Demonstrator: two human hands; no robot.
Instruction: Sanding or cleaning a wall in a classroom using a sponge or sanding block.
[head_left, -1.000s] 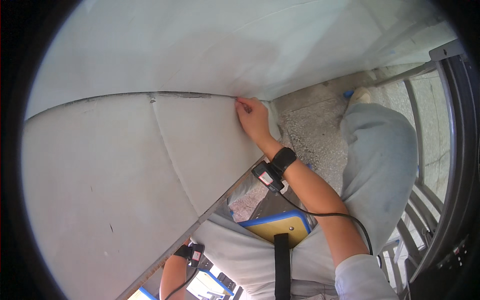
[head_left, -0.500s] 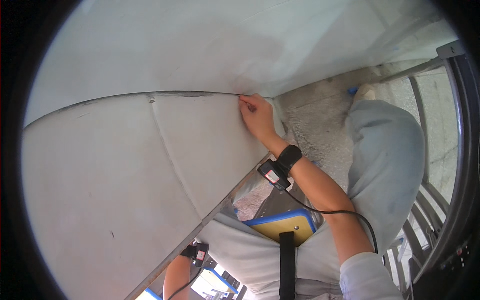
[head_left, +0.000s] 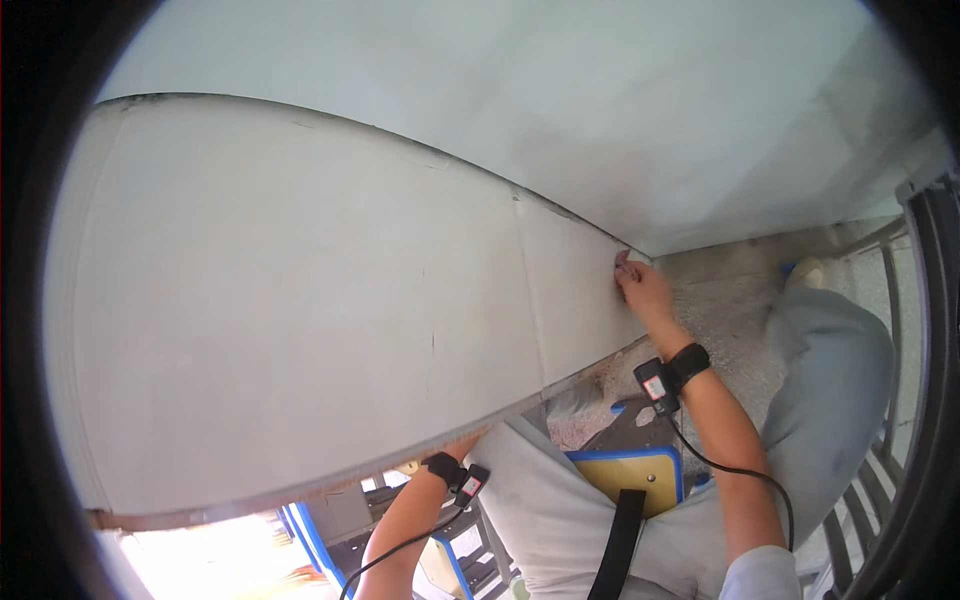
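Note:
My right hand [head_left: 645, 290] is closed in a pinch on a small reddish-brown piece [head_left: 623, 257], thin like a scrap of sandpaper. It sits at the right end of the dark seam [head_left: 440, 152], where a pale flat panel [head_left: 300, 300] meets a tall whitish wall [head_left: 420, 70]. Of my left hand [head_left: 468, 444] only the part by the wrist shows, at the panel's near edge. The panel hides its fingers, so what it touches cannot be seen. Each wrist carries a black strap with a small boxy device [head_left: 657, 387] and a cable.
A yellow board with a blue rim [head_left: 625, 475] lies by my lap, with a black strap [head_left: 617, 540] across it. My bent leg [head_left: 835, 370] is at the right, beside a dark metal frame [head_left: 935, 330] and slats. Speckled floor [head_left: 715, 300] shows past the panel's end.
The view has shifted, so the panel's left part shows more. My right hand remains near the seam's right end, its brown piece now sticking out. More of my left forearm shows, reaching under the panel.

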